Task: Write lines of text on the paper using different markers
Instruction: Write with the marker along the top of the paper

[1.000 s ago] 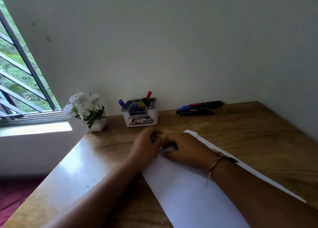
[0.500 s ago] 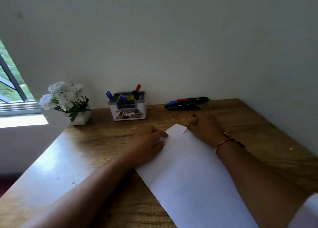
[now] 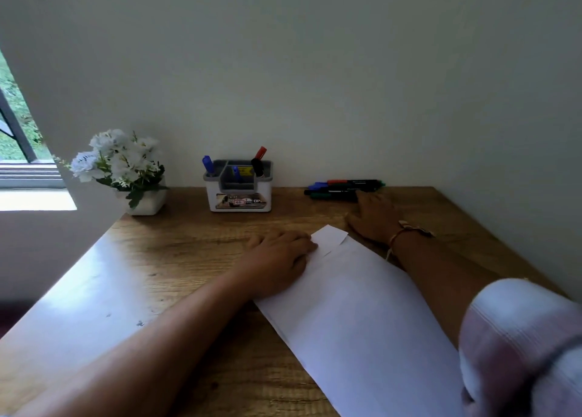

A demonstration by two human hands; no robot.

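Observation:
A white sheet of paper [image 3: 356, 316] lies slanted on the wooden desk [image 3: 176, 259], its far corner folded over. My left hand [image 3: 277, 259] rests flat on the paper's far left edge. My right hand [image 3: 373, 213] reaches to the back of the desk, its fingers at the near end of a small pile of markers [image 3: 341, 188] with blue, red, green and black parts, lying along the wall. Whether the fingers hold a marker I cannot tell.
A white and grey pen holder [image 3: 239, 185] with blue, red and black pens stands at the back centre. A white pot of white flowers [image 3: 126, 171] stands at the back left corner. The wall closes the desk at the back and right.
My right hand left the paper's corner and moved back and right to the markers. My left hand stayed on the paper. The view turned to the right.

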